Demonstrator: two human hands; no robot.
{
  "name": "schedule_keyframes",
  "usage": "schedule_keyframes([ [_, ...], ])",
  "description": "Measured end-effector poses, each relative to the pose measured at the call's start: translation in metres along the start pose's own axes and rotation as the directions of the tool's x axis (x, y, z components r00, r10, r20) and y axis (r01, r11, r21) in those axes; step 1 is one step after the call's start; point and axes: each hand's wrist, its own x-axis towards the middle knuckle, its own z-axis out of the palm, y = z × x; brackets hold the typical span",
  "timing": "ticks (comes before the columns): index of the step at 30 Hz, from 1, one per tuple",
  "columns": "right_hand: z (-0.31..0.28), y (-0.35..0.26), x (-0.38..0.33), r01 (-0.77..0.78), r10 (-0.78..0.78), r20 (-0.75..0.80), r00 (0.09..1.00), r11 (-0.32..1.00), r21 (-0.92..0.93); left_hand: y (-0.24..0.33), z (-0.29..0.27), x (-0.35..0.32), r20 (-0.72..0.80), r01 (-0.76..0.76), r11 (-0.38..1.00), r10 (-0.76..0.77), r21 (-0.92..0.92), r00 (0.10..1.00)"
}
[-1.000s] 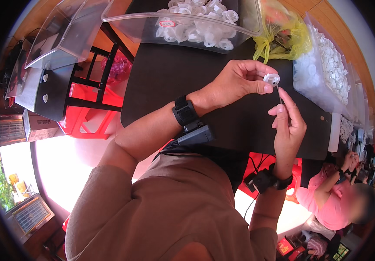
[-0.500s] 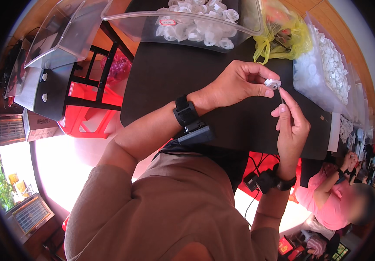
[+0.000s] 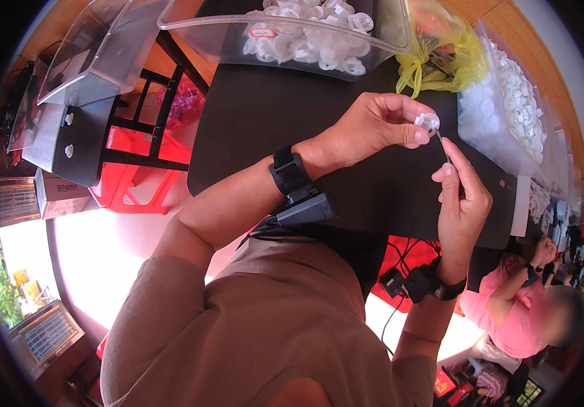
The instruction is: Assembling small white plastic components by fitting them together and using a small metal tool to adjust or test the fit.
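Observation:
My left hand [image 3: 377, 129] pinches a small round white plastic part [image 3: 429, 122] between thumb and fingers, above the dark table. In my right hand [image 3: 463, 200] a thin, dark, pointed tool [image 3: 444, 148] is gripped between thumb and forefinger. Its tip reaches the lower right edge of the white part; whether it touches is too small to tell. The tool's exact kind does not show, as the fingers cover most of it.
A clear bin [image 3: 285, 34] of white round parts stands at the table's [image 3: 265, 122] far side. Right of it are a yellow plastic bag [image 3: 441, 71] and another clear bin [image 3: 495, 115] of white pieces. A person in pink [image 3: 509, 305] sits at the right.
The white part has turned in my left fingers, showing its round face more. My right hand has shifted slightly right and down with the tool.

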Motion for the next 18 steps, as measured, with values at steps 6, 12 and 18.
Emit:
schedule_keyframes([
  [6,0.0016,-0.0016,0.0011,0.017,-0.017,-0.001,1.0,1.0,-0.01,0.0003,0.0013,-0.0005,0.009,-0.004,1.0,0.003,0.014,1.0],
  [12,0.0021,-0.0005,0.0014,0.023,-0.023,-0.001,1.0,0.999,-0.026,0.0,0.002,-0.0003,0.01,-0.008,1.0,0.008,0.03,1.0],
  [18,0.0017,-0.002,0.0004,0.022,-0.022,-0.002,1.0,0.999,-0.027,0.0007,0.0029,-0.0008,0.014,-0.01,0.999,0.01,0.037,1.0],
])
